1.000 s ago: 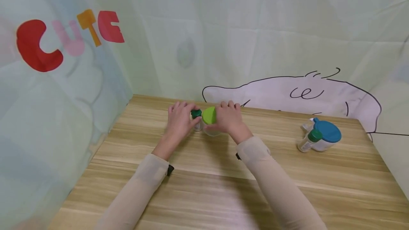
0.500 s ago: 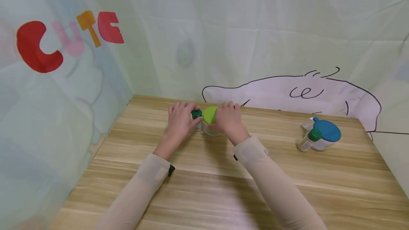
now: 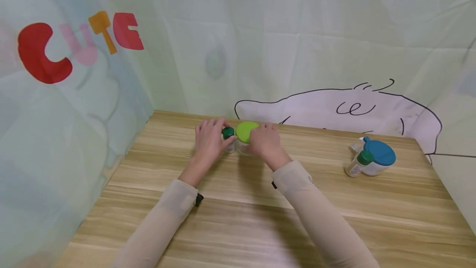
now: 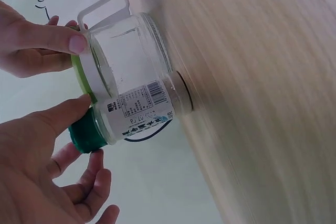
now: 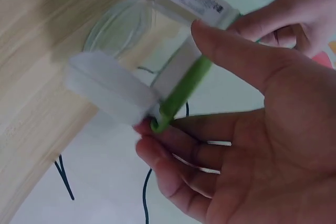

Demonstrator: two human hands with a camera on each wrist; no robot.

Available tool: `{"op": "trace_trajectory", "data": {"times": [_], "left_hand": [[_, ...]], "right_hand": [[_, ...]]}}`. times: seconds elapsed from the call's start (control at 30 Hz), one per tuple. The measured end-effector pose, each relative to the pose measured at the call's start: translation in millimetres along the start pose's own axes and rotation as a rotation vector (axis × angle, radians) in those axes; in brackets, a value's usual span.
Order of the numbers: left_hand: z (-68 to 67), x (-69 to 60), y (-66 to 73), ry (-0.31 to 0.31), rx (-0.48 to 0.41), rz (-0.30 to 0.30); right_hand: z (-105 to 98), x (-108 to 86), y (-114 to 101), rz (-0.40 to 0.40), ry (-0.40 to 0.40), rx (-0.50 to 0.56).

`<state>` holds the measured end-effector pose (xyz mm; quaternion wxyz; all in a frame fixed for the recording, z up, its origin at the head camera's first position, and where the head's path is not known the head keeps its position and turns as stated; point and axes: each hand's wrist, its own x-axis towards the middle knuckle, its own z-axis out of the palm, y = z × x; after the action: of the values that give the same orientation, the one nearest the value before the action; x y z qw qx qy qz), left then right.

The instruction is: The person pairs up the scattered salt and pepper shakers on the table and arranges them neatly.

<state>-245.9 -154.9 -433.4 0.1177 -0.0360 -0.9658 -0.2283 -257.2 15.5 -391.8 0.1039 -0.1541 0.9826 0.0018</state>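
Note:
My left hand (image 3: 210, 142) pinches the dark green cap (image 4: 88, 132) of a small labelled spice bottle (image 4: 139, 109) between thumb and fingers. This bottle stands upright on the wooden table, right beside a clear glass jar (image 4: 128, 51). The jar has a light green lid (image 3: 246, 131) and a whitish handle (image 5: 110, 85). My right hand (image 3: 265, 140) grips the lid's edge near the handle, its thumb on the near side and fingers at the far side. In the head view the right hand hides part of the lid and jar.
At the right of the wooden table (image 3: 230, 226) stands a second jar with a blue lid (image 3: 380, 152). Another green-capped bottle (image 3: 358, 165) is beside it, on its near left. A printed cloth wall (image 3: 267, 53) rises behind the table's back edge.
My right hand has shifted slightly down and left in the head view, so more of the light green lid shows. My left hand stays on the bottle cap.

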Motion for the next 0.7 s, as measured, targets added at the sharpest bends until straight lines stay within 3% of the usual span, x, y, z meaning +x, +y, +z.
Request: {"op": "trace_trajectory", "data": {"times": [0.17,0.33,0.43,0.53,0.7], "left_hand": [[-1.5,-1.2,-2.0,-0.011,-0.006,0.007],[-7.6,-3.6,-2.9,-0.05,0.004,0.027],[-13.3,-4.8,-4.4,-0.074,-0.005,0.082],[-17.4,-4.9,-7.9,-0.082,-0.018,0.175],[-21.7,-5.5,-16.3,-0.079,-0.025,0.292]], "right_hand": [[-5.1,-1.5,12.4,-0.04,-0.032,0.075],[-12.0,-0.7,24.3,-0.1,0.022,0.169],[-14.4,3.5,29.9,-0.205,0.048,0.195],[-12.8,8.3,34.8,-0.307,0.034,0.222],[-8.6,14.7,36.6,-0.357,0.006,0.269]]}}
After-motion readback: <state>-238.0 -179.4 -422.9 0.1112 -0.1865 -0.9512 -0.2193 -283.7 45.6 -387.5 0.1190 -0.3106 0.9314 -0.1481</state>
